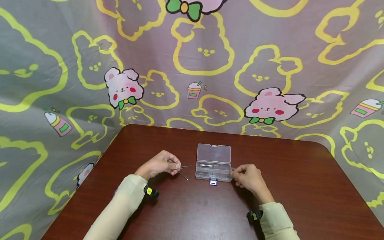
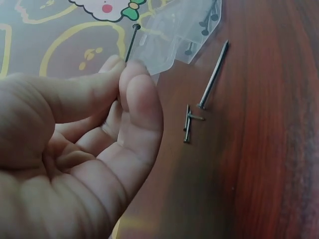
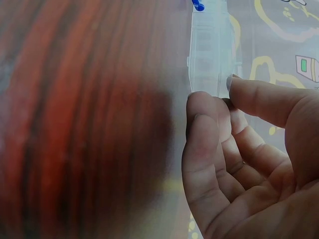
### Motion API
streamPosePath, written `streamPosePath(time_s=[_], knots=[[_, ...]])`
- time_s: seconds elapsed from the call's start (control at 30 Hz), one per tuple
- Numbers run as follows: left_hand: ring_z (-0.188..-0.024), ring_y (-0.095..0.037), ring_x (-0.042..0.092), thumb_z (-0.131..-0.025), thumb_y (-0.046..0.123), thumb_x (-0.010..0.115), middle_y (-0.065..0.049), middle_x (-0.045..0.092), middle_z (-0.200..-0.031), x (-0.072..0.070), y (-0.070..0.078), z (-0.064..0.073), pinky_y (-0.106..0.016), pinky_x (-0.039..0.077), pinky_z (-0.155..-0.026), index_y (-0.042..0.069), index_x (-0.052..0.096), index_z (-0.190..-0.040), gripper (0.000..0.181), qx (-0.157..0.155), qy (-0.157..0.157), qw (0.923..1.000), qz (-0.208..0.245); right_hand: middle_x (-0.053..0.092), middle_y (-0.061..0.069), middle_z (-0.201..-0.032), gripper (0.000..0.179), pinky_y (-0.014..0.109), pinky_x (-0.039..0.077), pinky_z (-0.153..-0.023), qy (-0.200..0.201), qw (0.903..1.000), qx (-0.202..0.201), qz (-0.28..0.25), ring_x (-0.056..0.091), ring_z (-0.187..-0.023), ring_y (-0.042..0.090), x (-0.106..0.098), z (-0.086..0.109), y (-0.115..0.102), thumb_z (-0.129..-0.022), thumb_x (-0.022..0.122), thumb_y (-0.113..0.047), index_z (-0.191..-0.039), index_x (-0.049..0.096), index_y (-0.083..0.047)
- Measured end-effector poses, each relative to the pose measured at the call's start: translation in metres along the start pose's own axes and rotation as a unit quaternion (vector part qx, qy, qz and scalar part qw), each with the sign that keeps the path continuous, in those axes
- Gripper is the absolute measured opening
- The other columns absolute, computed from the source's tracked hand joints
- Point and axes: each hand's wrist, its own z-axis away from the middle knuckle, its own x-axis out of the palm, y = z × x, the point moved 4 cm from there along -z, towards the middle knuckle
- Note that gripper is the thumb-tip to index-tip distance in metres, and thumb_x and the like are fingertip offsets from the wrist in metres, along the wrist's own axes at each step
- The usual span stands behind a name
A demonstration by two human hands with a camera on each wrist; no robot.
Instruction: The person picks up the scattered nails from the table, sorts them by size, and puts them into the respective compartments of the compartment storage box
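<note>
My left hand (image 1: 164,164) pinches a thin dark nail (image 2: 132,42) between thumb and fingertips, its head pointing away from the palm. Beside that hand, a longer nail (image 2: 214,75) and several short nails (image 2: 187,125) lie on the table. To the right stands a clear plastic box (image 1: 214,178), its lid (image 1: 214,153) raised and tilted back. Nails (image 1: 206,165) lie in its divided compartments, and a blue-and-white latch (image 1: 213,182) hangs at the front. My right hand (image 1: 249,178) holds the box's right end between thumb and fingers.
The dark red-brown wooden table (image 1: 195,216) has rounded far corners. Behind and to the left of it hangs a patterned cloth (image 1: 207,40) with yellow outlines and rabbit faces. Black straps with cameras sit on both wrists.
</note>
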Motion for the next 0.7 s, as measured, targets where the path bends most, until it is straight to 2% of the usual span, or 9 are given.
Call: streamPosePath(time_s=[0.23,0.5,0.7], knots=[[-0.064,-0.017,0.061,-0.094,-0.006,0.064,-0.019,0.066,-0.078,0.006,0.004,-0.004,-0.027,0.056,-0.062,-0.018,0.066,-0.099,0.013,0.004,0.012,0.9999,0.004,0.066,0.006,-0.067,0.018,0.033,0.055,-0.053,-0.001,1.0000,-0.002,0.001,0.063,-0.058,0.019,0.000,0.001,0.000,-0.087,0.079,-0.017,-0.078,0.071,-0.004],[-0.062,-0.015,0.062,-0.092,-0.008,0.065,-0.019,0.068,-0.078,0.015,0.007,-0.010,-0.026,0.056,-0.060,-0.022,0.064,-0.102,0.017,0.000,0.034,0.9994,0.001,0.066,0.006,-0.066,0.017,0.033,0.055,-0.053,0.003,1.0000,-0.006,0.001,0.063,-0.057,0.019,0.000,0.000,0.000,-0.087,0.078,-0.016,-0.078,0.071,-0.004],[-0.060,-0.014,0.061,-0.092,-0.010,0.064,-0.018,0.068,-0.077,0.023,0.008,-0.013,-0.026,0.056,-0.059,-0.021,0.064,-0.101,0.014,-0.005,0.044,0.9990,0.006,0.066,0.006,-0.066,0.017,0.033,0.055,-0.053,0.000,1.0000,-0.003,-0.001,0.063,-0.058,0.019,-0.001,0.001,0.000,-0.087,0.078,-0.017,-0.079,0.071,-0.004]])
